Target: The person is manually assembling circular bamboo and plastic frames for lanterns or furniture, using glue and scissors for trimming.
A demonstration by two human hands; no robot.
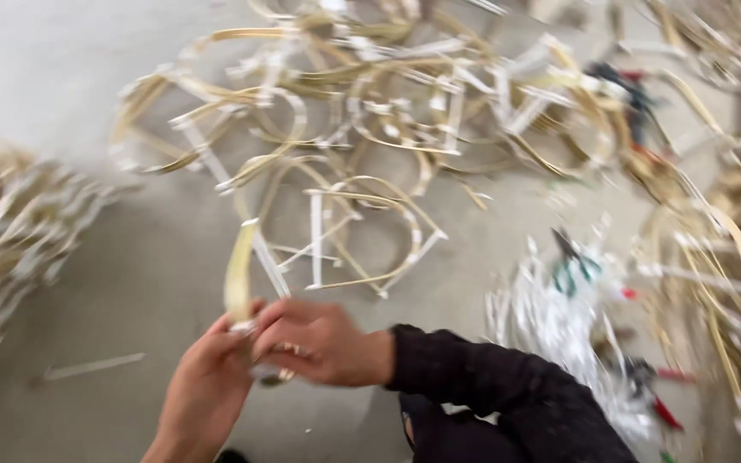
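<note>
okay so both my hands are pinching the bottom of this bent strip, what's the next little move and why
Probably steady the grip first. The left hand and right hand meet at the base of the pale bent strip, whose upper end stands free and blurred above the grey floor.

The strip (239, 273) pinched between the left hand (203, 386) and the right hand (323, 343) is pale yellow with a white tip. The sleeve (473, 377) on the right arm is black. The floor (62, 69) is plain light grey. The far heap of bent strips (370, 111) is straw yellow mixed with white, and the stack (10, 223) at the left is the same yellow and white. The bundle of bands (559, 330) near the right is white, with green scissors (572, 266) and red tools (662, 411) beside it
</note>
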